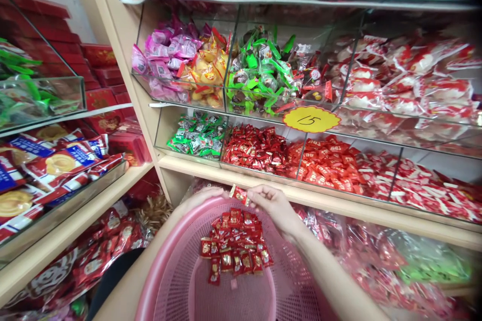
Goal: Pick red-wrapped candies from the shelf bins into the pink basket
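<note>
A pink plastic basket (161, 261) with perforated walls fills the lower middle of the view. Inside it lies a heap of red and gold wrapped candies (237, 241). My left hand (201, 196) is closed over the basket's far left rim, its fingers partly hidden. Between thumb and fingertips my right hand (269, 203) pinches one red wrapped candy (239, 194), just above the far rim. Behind it, a glass bin holds many similar red candies (258, 150).
Wooden shelves (203, 170) with glass-fronted bins stand ahead, holding green-wrapped candies (198, 134), orange-red packets (329, 163) and other sweets. A yellow price tag (312, 119) reads 15. At left is a shelf of biscuit packs (62, 163). Bagged sweets (376, 256) lie below the shelf at right.
</note>
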`<state>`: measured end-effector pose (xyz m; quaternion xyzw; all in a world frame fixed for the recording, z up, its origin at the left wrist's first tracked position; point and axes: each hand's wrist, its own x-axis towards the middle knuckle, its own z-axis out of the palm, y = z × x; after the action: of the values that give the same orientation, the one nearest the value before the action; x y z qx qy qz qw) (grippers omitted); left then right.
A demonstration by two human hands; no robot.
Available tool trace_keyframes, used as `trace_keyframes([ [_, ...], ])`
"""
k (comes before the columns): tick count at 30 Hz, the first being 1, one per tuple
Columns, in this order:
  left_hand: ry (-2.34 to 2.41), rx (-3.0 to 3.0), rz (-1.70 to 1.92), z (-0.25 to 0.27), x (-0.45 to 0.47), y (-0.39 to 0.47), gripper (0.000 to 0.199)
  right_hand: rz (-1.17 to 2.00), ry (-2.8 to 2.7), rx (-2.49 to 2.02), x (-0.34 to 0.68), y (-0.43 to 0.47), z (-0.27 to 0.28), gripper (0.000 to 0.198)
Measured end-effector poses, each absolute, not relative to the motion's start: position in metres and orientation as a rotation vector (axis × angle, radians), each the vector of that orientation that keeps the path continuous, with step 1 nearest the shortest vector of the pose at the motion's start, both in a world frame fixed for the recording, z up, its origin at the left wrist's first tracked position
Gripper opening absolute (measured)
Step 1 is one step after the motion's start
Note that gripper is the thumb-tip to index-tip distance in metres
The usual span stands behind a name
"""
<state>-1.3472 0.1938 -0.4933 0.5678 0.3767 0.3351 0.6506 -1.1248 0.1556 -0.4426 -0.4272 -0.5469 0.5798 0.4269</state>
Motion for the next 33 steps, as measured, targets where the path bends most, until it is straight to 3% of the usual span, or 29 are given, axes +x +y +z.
trace_keyframes([
  [9,0.901,1.128,0.774,-0.494,-1.348,0.189,0.02,1.532,-1.285,-1.117,-1.153,0.155,-0.47,0.029],
  [16,0.86,1.091,0.788,-0.501,-1.346,0.194,0.018,1.355,-1.311,-1.198,-1.162,0.149,-0.477,0.025],
  [19,0.878,1.096,0.791,-0.506,-1.348,0.197,0.018,1.119,-1.557,-1.147,-1.157,0.143,-0.477,0.023],
  [24,0.88,1.147,0.796,-0.506,-1.349,0.198,0.015,0.336,-2.159,-1.05,-1.143,0.135,-0.475,0.036],
  [27,0.871,1.153,0.799,-0.505,-1.348,0.198,0.014,0.015,-2.353,-1.018,-1.142,0.135,-0.48,0.034],
  [30,0.885,1.139,0.78,-0.503,-1.348,0.198,0.017,-0.044,-2.392,-0.993,-1.145,0.137,-0.482,0.026],
  [33,0.915,1.178,0.767,-0.5,-1.349,0.197,0.02,0.165,-2.234,-0.994,-1.15,0.136,-0.479,0.02],
])
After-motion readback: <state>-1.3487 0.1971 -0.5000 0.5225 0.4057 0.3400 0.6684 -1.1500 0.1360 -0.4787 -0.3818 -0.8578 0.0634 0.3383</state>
